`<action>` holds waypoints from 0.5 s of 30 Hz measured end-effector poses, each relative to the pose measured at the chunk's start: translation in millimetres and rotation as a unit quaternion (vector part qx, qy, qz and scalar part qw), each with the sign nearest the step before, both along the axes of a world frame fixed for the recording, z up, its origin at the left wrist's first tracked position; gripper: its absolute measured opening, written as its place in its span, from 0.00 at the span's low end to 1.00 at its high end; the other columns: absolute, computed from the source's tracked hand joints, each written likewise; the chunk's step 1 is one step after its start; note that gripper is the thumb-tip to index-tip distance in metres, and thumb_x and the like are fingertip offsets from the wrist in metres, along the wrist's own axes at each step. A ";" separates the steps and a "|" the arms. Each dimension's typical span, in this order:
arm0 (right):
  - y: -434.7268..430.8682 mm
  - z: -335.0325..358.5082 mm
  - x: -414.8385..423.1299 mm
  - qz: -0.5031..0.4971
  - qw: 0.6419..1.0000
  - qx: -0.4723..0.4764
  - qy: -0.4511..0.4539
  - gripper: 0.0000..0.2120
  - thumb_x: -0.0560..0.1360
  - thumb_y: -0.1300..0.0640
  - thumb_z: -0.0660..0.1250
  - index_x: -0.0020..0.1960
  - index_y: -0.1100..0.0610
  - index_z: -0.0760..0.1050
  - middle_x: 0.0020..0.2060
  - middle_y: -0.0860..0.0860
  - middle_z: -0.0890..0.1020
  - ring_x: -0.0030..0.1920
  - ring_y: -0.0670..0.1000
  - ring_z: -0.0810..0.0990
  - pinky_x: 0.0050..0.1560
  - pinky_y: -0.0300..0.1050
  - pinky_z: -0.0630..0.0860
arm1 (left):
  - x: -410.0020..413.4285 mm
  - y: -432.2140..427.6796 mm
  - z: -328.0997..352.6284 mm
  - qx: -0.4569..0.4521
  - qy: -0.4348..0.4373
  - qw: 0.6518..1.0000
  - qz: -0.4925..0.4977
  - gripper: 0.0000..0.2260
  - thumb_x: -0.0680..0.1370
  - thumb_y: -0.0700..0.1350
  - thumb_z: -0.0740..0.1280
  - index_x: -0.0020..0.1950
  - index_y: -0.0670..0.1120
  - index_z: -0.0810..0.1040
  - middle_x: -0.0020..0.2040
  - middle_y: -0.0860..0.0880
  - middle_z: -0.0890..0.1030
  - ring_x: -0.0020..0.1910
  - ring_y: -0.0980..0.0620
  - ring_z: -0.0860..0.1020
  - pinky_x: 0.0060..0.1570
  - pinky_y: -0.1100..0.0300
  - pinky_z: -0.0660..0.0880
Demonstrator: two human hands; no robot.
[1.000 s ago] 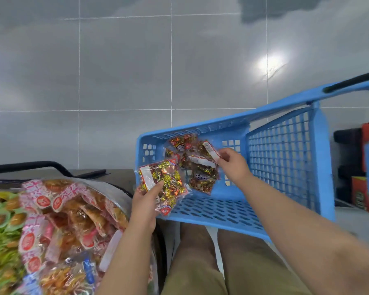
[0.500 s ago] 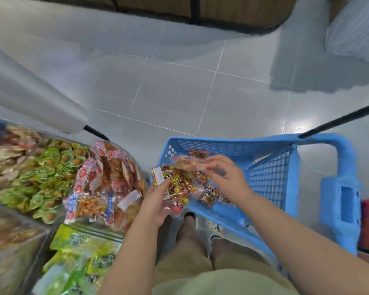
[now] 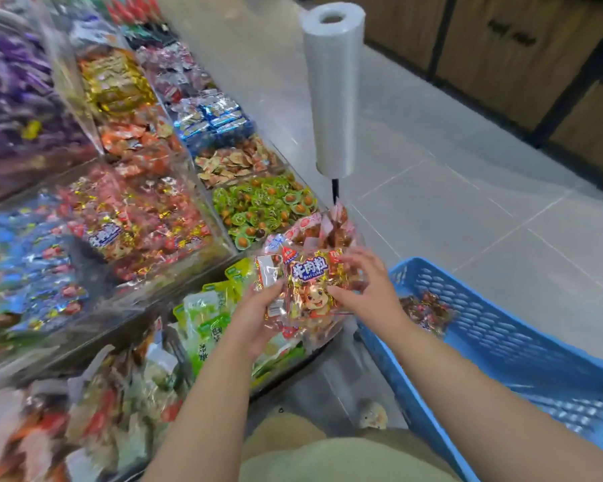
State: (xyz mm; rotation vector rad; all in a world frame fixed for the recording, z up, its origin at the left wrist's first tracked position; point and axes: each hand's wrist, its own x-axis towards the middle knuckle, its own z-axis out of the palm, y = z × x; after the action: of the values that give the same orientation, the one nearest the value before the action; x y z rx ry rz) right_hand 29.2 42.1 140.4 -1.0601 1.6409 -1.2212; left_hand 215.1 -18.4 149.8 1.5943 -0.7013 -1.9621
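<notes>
Between my hands is a clear snack packet (image 3: 308,285) with a blue label and a cartoon animal, full of gold and red wrapped pieces. My left hand (image 3: 258,318) grips it from below and the left, thumb on a second packet with a white label (image 3: 268,273) behind it. From the right, my right hand (image 3: 366,290) holds the front packet, thumb on its face and fingers spread over its top right corner. A blue plastic basket (image 3: 502,342) stands at my right with a dark red packet (image 3: 427,311) inside.
Clear bins of wrapped snacks (image 3: 143,217) fill the display on the left, with green packets (image 3: 209,314) under my left hand. A roll of plastic bags (image 3: 333,88) stands on a black post at the display's corner. Grey tiled floor and wooden cabinets (image 3: 502,46) lie beyond.
My right hand left the packets in the basket and came to the packet in my left hand. Both hands moved left over the display's edge. My view swung up from the floor to the bins.
</notes>
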 end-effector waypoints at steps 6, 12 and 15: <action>-50.6 -1.5 76.1 0.125 0.976 0.147 -0.099 0.54 0.62 0.53 0.80 0.75 0.40 0.47 0.68 0.54 0.68 0.59 0.46 0.69 0.54 0.42 0.70 | 93.2 -6.7 13.1 -0.038 -0.011 0.995 0.092 0.33 0.75 0.45 0.71 0.75 0.43 0.60 0.49 0.52 0.81 0.42 0.51 0.84 0.29 0.61 0.76; -98.4 -6.1 167.5 0.103 0.933 0.190 -0.287 0.32 0.68 0.67 0.72 0.68 0.55 0.64 0.43 0.49 0.83 0.43 0.51 0.83 0.40 0.47 0.81 | 200.0 -25.6 21.2 -0.063 -0.071 0.986 0.139 0.30 0.72 0.49 0.74 0.71 0.45 0.69 0.66 0.43 0.76 0.61 0.41 0.76 0.60 0.40 0.74; -133.4 3.8 199.3 0.085 0.912 0.152 -0.372 0.18 0.71 0.69 0.67 0.57 0.54 0.71 0.42 0.53 0.84 0.36 0.50 0.84 0.34 0.45 0.81 | 254.8 -43.8 31.6 -0.095 -0.081 0.979 0.161 0.23 0.72 0.48 0.74 0.65 0.45 0.74 0.61 0.40 0.79 0.50 0.43 0.81 0.50 0.47 0.77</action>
State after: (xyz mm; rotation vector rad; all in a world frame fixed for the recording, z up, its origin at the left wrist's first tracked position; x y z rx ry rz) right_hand 228.5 -91.3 144.2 -0.4350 1.0626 -1.0270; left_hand 469.9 -62.2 181.4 1.6454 -0.6263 -1.5033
